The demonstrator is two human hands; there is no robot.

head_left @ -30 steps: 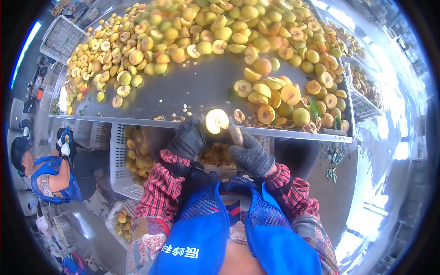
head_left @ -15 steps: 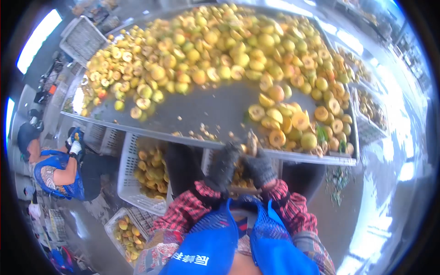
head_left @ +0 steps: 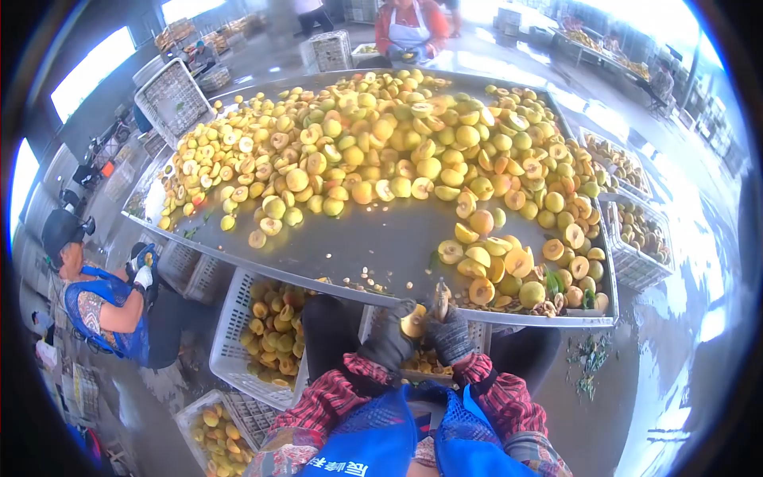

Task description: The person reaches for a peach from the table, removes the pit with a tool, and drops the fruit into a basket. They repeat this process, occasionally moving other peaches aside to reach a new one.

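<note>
At the near edge of the metal table (head_left: 342,242), both my hands are in dark grey gloves. My left hand (head_left: 387,335) is closed around a halved yellow peach (head_left: 413,321), cut side partly showing. Close beside it, my right hand (head_left: 451,337) is wrapped round a short, narrow tool (head_left: 441,297) that points up; its exact kind is too blurred to make out. A big heap of whole and halved yellow peaches (head_left: 373,151) covers the far part of the table. More halves (head_left: 518,262) lie right of my hands, near peach stones (head_left: 544,309).
Below the table's edge, a white crate (head_left: 228,354) of peaches stands left of my legs, and another crate (head_left: 367,322) sits under my hands. Full crates (head_left: 636,270) line the right side. A co-worker in a blue vest (head_left: 107,306) sits left; another person (head_left: 411,32) is across the table.
My view has tilted up, so the far side of the table and a person there now show. The peach half in my left hand is now plainly visible.
</note>
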